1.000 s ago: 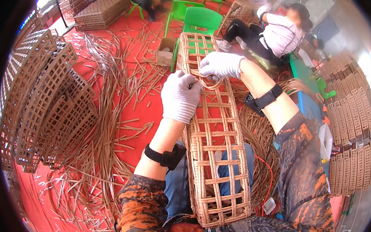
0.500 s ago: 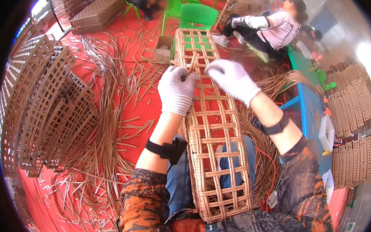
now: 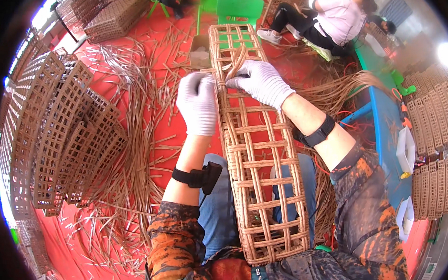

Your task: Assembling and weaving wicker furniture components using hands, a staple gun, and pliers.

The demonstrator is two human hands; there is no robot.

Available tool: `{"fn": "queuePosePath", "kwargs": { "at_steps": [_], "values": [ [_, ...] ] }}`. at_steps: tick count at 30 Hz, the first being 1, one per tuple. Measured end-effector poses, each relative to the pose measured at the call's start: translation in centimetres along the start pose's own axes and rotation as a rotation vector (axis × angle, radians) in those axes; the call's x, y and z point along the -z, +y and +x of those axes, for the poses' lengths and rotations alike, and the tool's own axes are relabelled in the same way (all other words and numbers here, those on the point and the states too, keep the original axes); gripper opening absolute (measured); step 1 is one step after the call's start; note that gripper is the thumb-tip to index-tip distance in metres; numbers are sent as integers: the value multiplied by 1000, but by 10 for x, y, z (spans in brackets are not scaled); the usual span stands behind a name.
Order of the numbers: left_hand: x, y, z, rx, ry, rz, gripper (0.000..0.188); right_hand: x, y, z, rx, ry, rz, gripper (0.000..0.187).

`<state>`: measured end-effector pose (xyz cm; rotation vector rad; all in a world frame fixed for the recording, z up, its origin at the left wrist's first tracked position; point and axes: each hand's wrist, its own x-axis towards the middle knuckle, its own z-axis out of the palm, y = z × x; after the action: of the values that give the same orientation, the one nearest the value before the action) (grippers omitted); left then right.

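A long, narrow openwork basket (image 3: 254,163) woven from tan strips lies lengthwise before me, its near end against my lap. My right hand (image 3: 264,84), in a ribbed white glove, is closed in a pinch on a tan weaving strip (image 3: 237,62) at the basket's far part. The strip's loose end stands up above the weave. Beside the basket's left edge, my left hand (image 3: 197,103) in a matching glove has its fingers curled closed. What its fingertips hold is hidden. Each forearm wears a black strap.
Stacks of woven panels (image 3: 55,135) stand at the left, with more (image 3: 433,122) at the right. Loose strips (image 3: 136,145) litter the red floor. Beyond the basket are a green chair (image 3: 239,8) and a cardboard box (image 3: 199,56). A blue table (image 3: 383,134) and a seated person (image 3: 339,18) are at right.
My right hand has come left and down onto the strip. My left hand has shifted left and slightly down, off the basket's top to its left edge. The basket has tilted slightly.
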<state>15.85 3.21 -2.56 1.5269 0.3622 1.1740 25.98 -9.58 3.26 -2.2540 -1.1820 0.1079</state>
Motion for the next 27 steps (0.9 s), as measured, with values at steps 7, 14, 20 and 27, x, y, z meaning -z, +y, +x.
{"fn": "queuePosePath", "kwargs": {
  "at_steps": [7, 14, 20, 27],
  "values": [
    [-10, -19, 41, 627, -272, -63, 30, -2, 2, -3, -18, 26, 68, 28],
    [87, -14, 99, 186, 38, 449, 23, 3, -2, -7, 26, 33, -217, 31],
    [168, -50, 109, 173, 46, 574, 22, 2, -10, -8, 63, 78, -64, 31],
    [160, -95, 92, 765, 248, -327, 25, -7, -10, -7, 118, 105, -97, 24]
  ]
}}
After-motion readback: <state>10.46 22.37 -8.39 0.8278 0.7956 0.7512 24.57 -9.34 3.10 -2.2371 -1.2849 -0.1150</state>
